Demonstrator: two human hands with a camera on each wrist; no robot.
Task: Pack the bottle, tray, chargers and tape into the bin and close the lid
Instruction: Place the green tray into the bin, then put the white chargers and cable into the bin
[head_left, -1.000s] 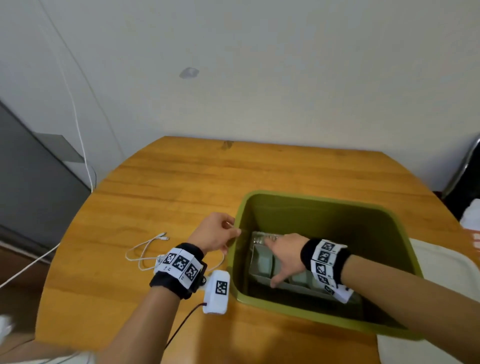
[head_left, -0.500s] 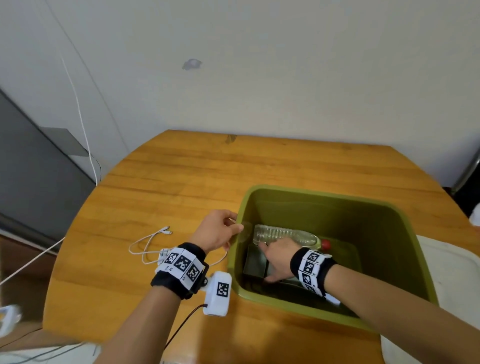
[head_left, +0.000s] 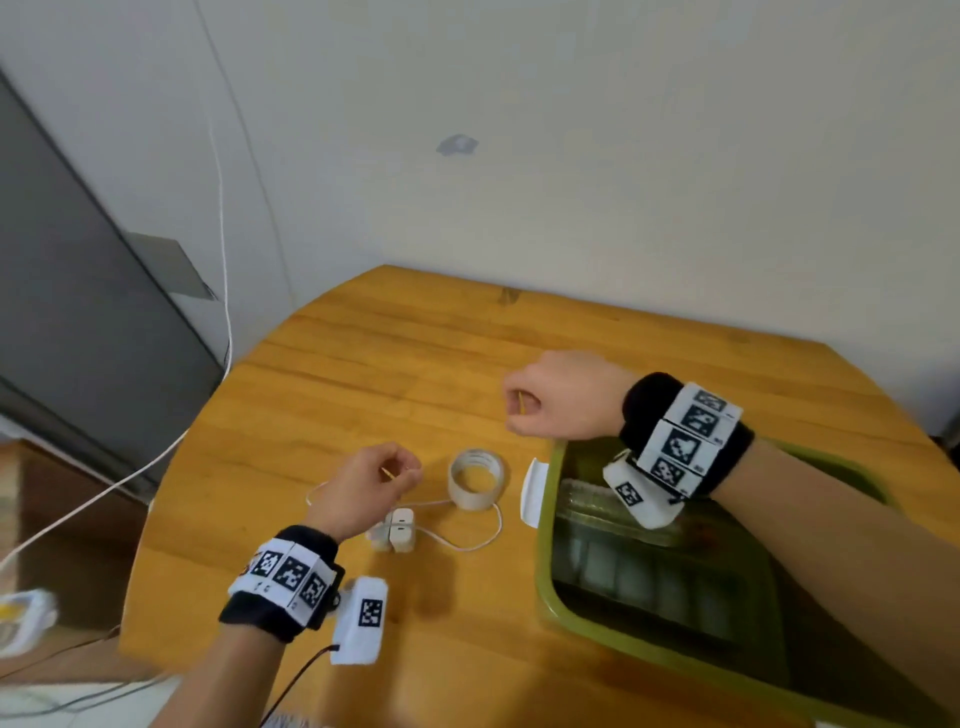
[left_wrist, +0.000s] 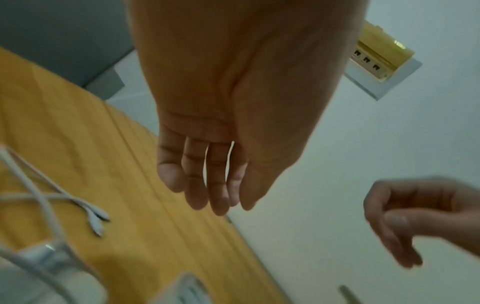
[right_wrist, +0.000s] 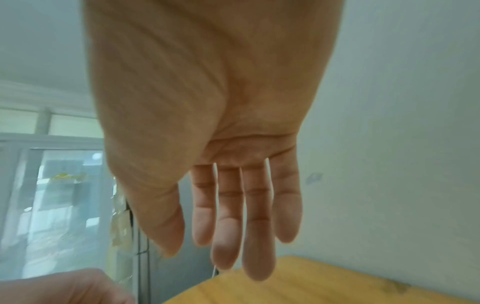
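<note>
right hand (right_wrist: 215, 127): fingers (right_wrist: 257, 226) straight, holding nothing | left hand (right_wrist: 64, 288): lower left corner | table (right_wrist: 311, 288): below fingertips | window (right_wrist: 62, 195): left

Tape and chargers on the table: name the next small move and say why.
Probably lower the left hand onto the chargers just below it and grip them. Both hands are empty, the right hand hangs farther away, and the chargers and tape lie outside the bin, which already holds the tray.

Bin (head_left: 543, 571) cut off at right.
</note>
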